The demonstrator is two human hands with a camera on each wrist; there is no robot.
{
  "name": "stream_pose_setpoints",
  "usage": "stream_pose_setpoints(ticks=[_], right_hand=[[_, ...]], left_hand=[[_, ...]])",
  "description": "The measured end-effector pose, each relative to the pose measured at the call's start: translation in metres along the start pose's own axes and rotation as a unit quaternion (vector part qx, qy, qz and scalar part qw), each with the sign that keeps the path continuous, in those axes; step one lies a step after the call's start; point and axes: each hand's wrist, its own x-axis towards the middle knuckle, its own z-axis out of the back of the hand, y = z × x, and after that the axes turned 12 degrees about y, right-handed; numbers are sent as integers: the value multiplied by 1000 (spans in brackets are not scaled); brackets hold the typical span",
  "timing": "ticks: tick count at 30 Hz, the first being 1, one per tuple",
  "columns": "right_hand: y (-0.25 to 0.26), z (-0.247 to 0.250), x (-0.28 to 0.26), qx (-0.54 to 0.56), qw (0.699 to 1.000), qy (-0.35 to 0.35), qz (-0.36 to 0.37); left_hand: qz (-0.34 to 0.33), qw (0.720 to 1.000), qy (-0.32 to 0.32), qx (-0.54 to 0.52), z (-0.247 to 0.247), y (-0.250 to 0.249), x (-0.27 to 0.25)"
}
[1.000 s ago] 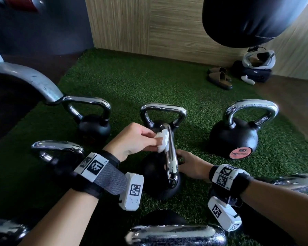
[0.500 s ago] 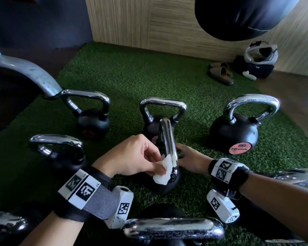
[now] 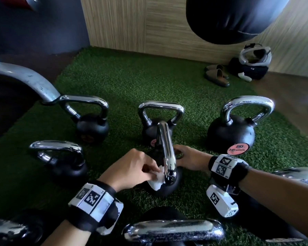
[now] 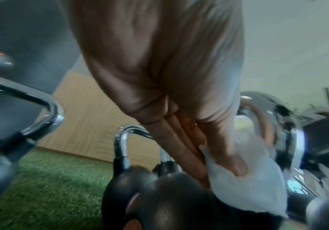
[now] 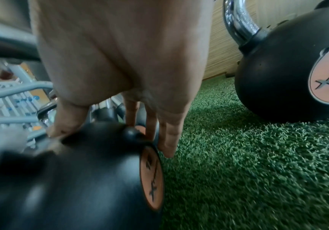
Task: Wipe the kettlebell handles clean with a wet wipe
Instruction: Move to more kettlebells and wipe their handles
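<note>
A black kettlebell stands on green turf at centre, its chrome handle seen edge-on. My left hand pinches a white wet wipe against the near lower end of that handle. In the left wrist view the thumb presses the wipe onto the chrome handle. My right hand rests on the far right side of the ball. In the right wrist view its fingers lie fairly straight, spread over the black kettlebell.
Several more kettlebells ring the centre one: back left, back middle, a large one at right, one at left, one close in front. A punching bag hangs overhead. Slippers lie by the wall.
My left hand slid the wipe down the handle, from its top bend to the near lower end. The right hand stayed on the ball.
</note>
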Motion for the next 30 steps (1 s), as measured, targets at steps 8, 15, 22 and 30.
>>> stream_pose_setpoints(ticks=[8,15,22,30], right_hand=[[85,54,-46,125,972,-145,134],[138,44,-56,83,974,-47,207],[142,25,-46,93,961,-118,230],[125,29,-42,117,964,-152,185]], left_hand=[[-54,971,-191,-130,58,-5,-5],[-57,916,-234,-322,70,-21,6],[-34,874,-190,-446,67,-32,2],[-6,881,-134,-454,52,-25,7]])
